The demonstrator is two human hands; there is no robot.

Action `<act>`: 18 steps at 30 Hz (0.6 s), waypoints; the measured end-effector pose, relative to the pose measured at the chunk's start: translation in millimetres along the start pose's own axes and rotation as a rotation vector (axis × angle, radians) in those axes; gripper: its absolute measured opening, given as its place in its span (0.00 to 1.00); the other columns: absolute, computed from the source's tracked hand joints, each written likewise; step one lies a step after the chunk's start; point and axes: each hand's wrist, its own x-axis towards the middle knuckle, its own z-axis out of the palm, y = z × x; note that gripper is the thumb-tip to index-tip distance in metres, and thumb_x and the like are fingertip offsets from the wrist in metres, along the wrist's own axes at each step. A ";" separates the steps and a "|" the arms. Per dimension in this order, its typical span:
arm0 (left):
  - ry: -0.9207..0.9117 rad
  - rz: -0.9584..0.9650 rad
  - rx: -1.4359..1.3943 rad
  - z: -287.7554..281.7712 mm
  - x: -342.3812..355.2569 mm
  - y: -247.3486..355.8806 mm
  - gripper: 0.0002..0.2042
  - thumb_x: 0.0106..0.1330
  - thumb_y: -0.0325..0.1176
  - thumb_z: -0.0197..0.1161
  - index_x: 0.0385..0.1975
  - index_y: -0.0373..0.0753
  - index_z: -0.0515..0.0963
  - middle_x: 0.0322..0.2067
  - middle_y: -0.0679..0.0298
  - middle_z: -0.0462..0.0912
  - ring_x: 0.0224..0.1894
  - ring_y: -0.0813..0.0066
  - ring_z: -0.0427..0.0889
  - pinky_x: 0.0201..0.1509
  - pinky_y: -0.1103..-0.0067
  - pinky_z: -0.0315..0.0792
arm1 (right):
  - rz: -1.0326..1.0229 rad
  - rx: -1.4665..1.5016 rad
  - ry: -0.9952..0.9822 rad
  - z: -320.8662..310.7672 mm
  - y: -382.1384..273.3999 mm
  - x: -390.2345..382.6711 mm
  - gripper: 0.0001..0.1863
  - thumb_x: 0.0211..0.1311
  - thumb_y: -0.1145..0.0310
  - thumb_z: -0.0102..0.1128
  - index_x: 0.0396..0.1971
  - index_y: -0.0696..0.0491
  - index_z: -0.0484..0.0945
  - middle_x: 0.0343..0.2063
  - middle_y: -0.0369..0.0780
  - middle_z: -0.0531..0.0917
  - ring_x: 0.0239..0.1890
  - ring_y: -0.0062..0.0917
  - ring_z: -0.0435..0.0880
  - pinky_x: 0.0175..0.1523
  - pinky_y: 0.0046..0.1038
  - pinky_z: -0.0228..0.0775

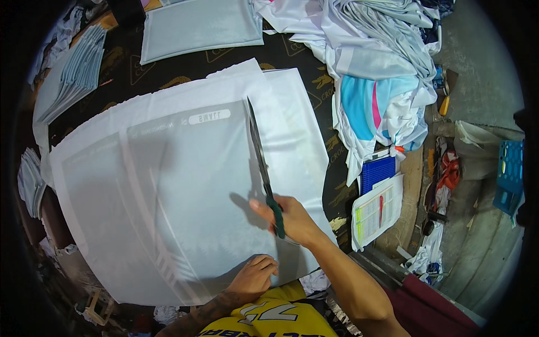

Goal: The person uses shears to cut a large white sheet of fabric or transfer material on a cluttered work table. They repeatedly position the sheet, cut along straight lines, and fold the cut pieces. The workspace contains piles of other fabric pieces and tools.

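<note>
My right hand [292,220] grips a pair of scissors [259,151] with dark blades and green-wrapped handles. The long blades point away from me and look nearly closed, lying along the right edge of a grey printed panel on the white fabric [191,180]. Whether they are cutting into the cloth cannot be made out. Close to my body, my left hand [251,277] rests on the near edge of the fabric with its fingers curled; what is under them is hidden. More white cloth [292,135] extends to the right of the blades.
A dark patterned table cover [191,59] shows around the cloth. Folded grey fabric [202,31] lies at the far side, a stack of folded pieces [78,70] at far left. Heaped garments [376,50], a blue pad [377,173] and a paper sheet [368,219] with a red pen [380,210] are at right.
</note>
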 end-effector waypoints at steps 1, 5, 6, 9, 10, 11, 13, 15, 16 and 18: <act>-0.017 -0.072 -0.035 0.3 -1.4 3.6 0.08 0.62 0.22 0.58 0.40 0.34 0.79 0.52 0.57 0.79 0.64 0.56 0.74 0.68 0.63 0.71 | -0.001 -0.011 0.017 -1.3 -3.7 5.5 0.37 0.52 0.30 0.80 0.22 0.54 0.80 0.17 0.34 0.78 0.20 0.18 0.79 0.26 0.22 0.71; 0.085 -0.100 0.045 -18.8 11.0 21.3 0.10 0.63 0.24 0.62 0.44 0.36 0.80 0.51 0.56 0.81 0.62 0.53 0.77 0.66 0.61 0.73 | 0.024 0.019 -0.016 -11.5 -11.1 22.0 0.36 0.49 0.32 0.84 0.20 0.52 0.79 0.15 0.34 0.78 0.18 0.19 0.80 0.26 0.22 0.73; 0.209 -0.084 0.101 -31.1 18.7 24.9 0.11 0.63 0.25 0.63 0.45 0.36 0.81 0.50 0.55 0.82 0.61 0.52 0.78 0.65 0.61 0.73 | 0.090 0.019 -0.034 -15.4 -10.7 21.9 0.35 0.49 0.33 0.84 0.19 0.52 0.79 0.15 0.34 0.78 0.18 0.19 0.81 0.26 0.22 0.73; 0.638 -0.119 0.339 -92.5 62.0 20.1 0.15 0.63 0.28 0.67 0.50 0.37 0.82 0.49 0.54 0.83 0.57 0.49 0.79 0.64 0.57 0.72 | 0.023 0.049 -0.127 -35.5 -15.9 14.0 0.31 0.55 0.38 0.83 0.20 0.51 0.79 0.14 0.33 0.77 0.16 0.19 0.79 0.24 0.24 0.70; 0.770 -0.128 0.478 -118.3 81.5 13.3 0.15 0.64 0.27 0.66 0.51 0.37 0.82 0.49 0.55 0.82 0.57 0.50 0.77 0.63 0.57 0.70 | -0.027 0.061 -0.170 -46.6 -20.4 9.9 0.31 0.57 0.38 0.82 0.21 0.51 0.79 0.14 0.33 0.76 0.16 0.19 0.78 0.24 0.25 0.69; 0.849 -0.106 0.586 -142.2 101.1 5.4 0.15 0.64 0.26 0.66 0.51 0.38 0.82 0.49 0.56 0.81 0.57 0.51 0.76 0.63 0.58 0.68 | -0.037 0.049 -0.224 -60.7 -25.5 4.0 0.30 0.62 0.40 0.79 0.20 0.51 0.78 0.15 0.34 0.77 0.16 0.19 0.77 0.25 0.26 0.68; 0.950 -0.131 0.701 -180.2 135.6 -10.0 0.16 0.65 0.25 0.65 0.53 0.39 0.81 0.51 0.57 0.79 0.58 0.54 0.75 0.63 0.58 0.65 | 0.010 -0.232 -0.282 -97.5 -41.4 -4.7 0.34 0.67 0.32 0.69 0.21 0.50 0.77 0.15 0.35 0.77 0.17 0.20 0.77 0.26 0.24 0.66; 0.986 -0.151 0.747 -197.1 158.5 -17.8 0.16 0.65 0.24 0.63 0.53 0.40 0.79 0.52 0.58 0.79 0.59 0.55 0.75 0.63 0.59 0.64 | 0.123 -0.353 -0.383 -143.3 -62.3 -6.5 0.36 0.68 0.30 0.65 0.20 0.51 0.77 0.14 0.35 0.76 0.19 0.19 0.78 0.28 0.25 0.67; 0.997 -0.147 0.767 -197.8 166.2 -19.1 0.16 0.64 0.25 0.64 0.53 0.41 0.79 0.52 0.57 0.79 0.59 0.55 0.75 0.63 0.59 0.64 | 0.124 -0.555 -0.440 -169.8 -77.3 -2.5 0.36 0.68 0.29 0.65 0.23 0.51 0.78 0.17 0.35 0.78 0.22 0.18 0.78 0.31 0.24 0.68; 0.994 -0.110 0.792 -187.7 173.3 -17.2 0.18 0.63 0.27 0.65 0.53 0.41 0.79 0.53 0.57 0.78 0.60 0.55 0.74 0.64 0.59 0.64 | 0.026 -0.913 -0.397 -198.8 -102.5 20.7 0.37 0.67 0.29 0.65 0.28 0.53 0.78 0.25 0.39 0.82 0.30 0.23 0.81 0.37 0.28 0.71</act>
